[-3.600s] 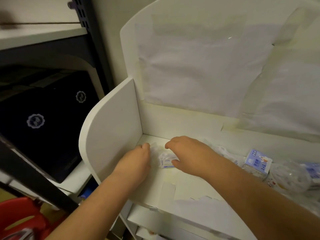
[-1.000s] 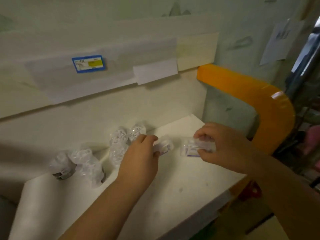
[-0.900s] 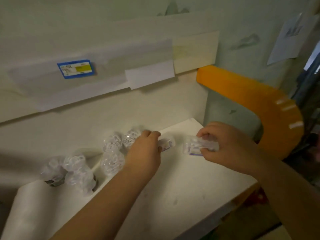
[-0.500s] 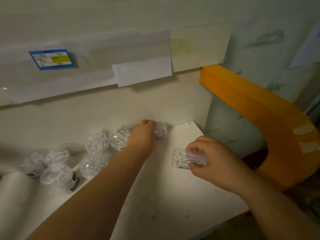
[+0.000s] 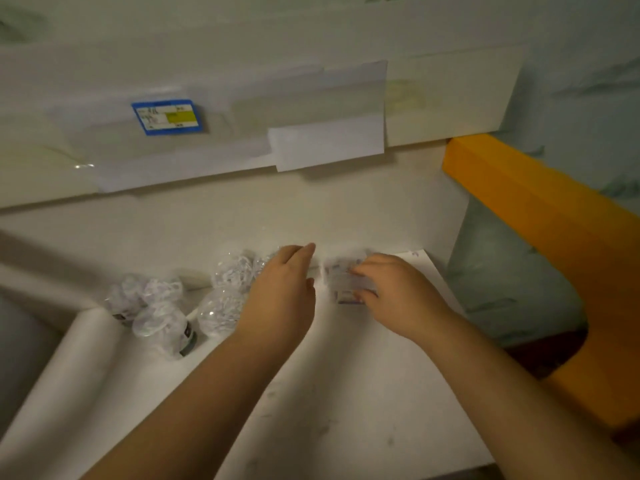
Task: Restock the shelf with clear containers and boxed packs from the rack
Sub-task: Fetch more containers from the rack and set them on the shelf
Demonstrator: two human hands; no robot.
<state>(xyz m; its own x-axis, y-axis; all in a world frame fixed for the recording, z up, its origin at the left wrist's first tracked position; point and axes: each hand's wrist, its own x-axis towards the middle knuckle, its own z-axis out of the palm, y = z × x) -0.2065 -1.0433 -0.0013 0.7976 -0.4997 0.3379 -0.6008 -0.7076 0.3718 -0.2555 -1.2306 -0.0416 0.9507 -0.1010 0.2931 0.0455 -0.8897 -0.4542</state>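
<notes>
We note the right hand at the back right of the shelf, fingers curled down over a small clear box with a printed label inside. The fingertips pinch its near edge; the box rests on the shelf, close to the back wall. Motion blur keeps us from reading the label or from telling whether a second box lies against it toward the wall.

The left hand lies just left of the box, apart from it. Its fingers are straight and together, pointing at the back wall, and hold nothing. The fingertips reach the wall's foot; whether they touch it we cannot tell. The hand's left side covers part of a cluster of clear containers, crinkly and round, which sit on the shelf against the wall. A second cluster lies further left, well apart from both hands; one of its pieces shows a dark cap or base at the near end.

Above the shelf runs a pale rail with a blue-and-yellow tag and taped paper sheets. At the right, beyond the shelf's end, stands an orange frame, curving downward. Both forearms enter from the bottom edge, across the shelf front.
</notes>
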